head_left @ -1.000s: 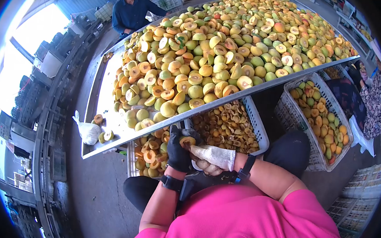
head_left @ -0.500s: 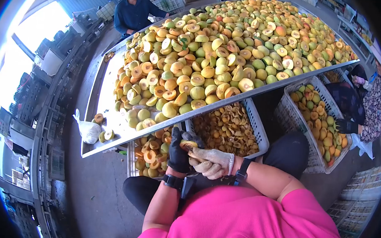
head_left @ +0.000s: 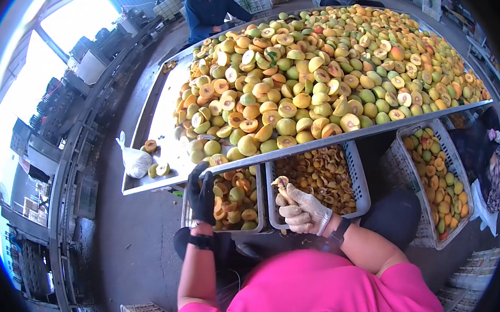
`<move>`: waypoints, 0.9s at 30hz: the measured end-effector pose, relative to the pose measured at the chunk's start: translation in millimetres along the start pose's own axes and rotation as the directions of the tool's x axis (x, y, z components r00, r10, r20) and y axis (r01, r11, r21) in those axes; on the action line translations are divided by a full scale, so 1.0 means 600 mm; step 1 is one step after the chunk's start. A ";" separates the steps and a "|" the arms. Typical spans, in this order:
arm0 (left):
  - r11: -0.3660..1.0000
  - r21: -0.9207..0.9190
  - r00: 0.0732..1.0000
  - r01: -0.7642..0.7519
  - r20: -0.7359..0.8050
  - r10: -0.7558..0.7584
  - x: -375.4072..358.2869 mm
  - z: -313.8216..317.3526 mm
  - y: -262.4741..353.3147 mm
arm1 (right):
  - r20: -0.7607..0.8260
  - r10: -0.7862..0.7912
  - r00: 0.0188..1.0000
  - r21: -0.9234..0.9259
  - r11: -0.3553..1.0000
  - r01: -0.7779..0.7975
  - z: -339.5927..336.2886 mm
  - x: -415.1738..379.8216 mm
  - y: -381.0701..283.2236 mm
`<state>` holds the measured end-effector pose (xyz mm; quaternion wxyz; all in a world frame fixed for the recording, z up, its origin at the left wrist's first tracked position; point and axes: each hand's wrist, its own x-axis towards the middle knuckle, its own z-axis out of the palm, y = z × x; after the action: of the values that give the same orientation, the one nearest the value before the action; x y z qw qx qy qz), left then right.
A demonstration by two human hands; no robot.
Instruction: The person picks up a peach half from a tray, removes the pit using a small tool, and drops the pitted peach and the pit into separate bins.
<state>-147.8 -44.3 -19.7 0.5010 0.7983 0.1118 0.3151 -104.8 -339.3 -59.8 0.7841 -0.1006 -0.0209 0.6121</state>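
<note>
My left hand [head_left: 201, 197], in a black glove, is open with its fingers stretched upward just under the table's front edge. It is beside a crate of halved stone fruit [head_left: 236, 193], and no fruit shows in it. In a pale knit glove, my right hand [head_left: 305, 211] is closed in front of the crate of brownish cut pieces [head_left: 332, 174]. A small, wet, pale-and-brown end [head_left: 281, 181] sticks up past its thumb; I cannot tell whether this is a tool tip or fruit scrap. Yellow-green fruit halves [head_left: 286, 110] are heaped on the metal table [head_left: 156, 114].
A white plastic bag [head_left: 135, 160] and a few fruit halves [head_left: 159, 169] sit at the table's near left corner. Another fruit-filled crate [head_left: 438, 183] stands to the right. A person in dark blue [head_left: 208, 18] is across the table. Stacked crates [head_left: 469, 280] are at lower right.
My hands have come apart: the left has moved left and opened, letting go of the fruit half. The right has moved right. The view has shifted, so the table sits further right.
</note>
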 end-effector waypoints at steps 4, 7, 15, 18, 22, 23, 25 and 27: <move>0.891 0.416 0.967 -0.181 0.241 0.083 0.090 -0.009 -0.044 | -0.065 -0.007 0.998 -0.043 0.999 0.004 0.006 0.007 0.001; 0.829 0.553 0.902 -0.083 0.395 -0.173 0.149 0.005 -0.069 | -0.094 -0.011 0.995 -0.110 0.994 0.000 0.005 0.015 0.004; 0.956 0.292 0.946 0.005 0.309 -0.099 0.144 0.022 -0.071 | -0.097 -0.011 0.995 -0.199 0.980 -0.009 0.023 0.016 0.002; 0.963 -0.238 0.990 0.125 0.091 -0.106 0.086 0.046 -0.036 | -0.120 -0.011 0.993 -0.262 0.965 -0.021 0.040 0.013 0.003; 0.953 -0.042 0.954 -0.300 -0.021 0.299 -0.003 0.111 -0.029 | -0.075 0.021 0.997 -0.305 0.951 -0.043 0.063 0.011 0.004; 0.949 -0.135 0.958 -0.284 -0.067 0.277 -0.031 0.139 -0.029 | -0.042 0.032 0.999 -0.311 0.949 -0.044 0.062 0.011 0.006; 0.936 -0.343 0.997 -0.080 -0.018 0.078 -0.065 0.171 -0.027 | 0.021 0.054 0.998 -0.263 0.964 -0.046 0.055 0.011 0.007; 0.950 -0.290 0.991 -0.118 0.024 0.131 -0.085 0.182 0.016 | -0.056 0.022 0.998 -0.261 0.965 -0.036 0.048 0.007 0.003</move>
<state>-121.3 -153.9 -64.0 0.5931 0.7289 0.0034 0.3419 -109.8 -331.0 -32.2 0.7553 -0.2197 -0.0795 0.6123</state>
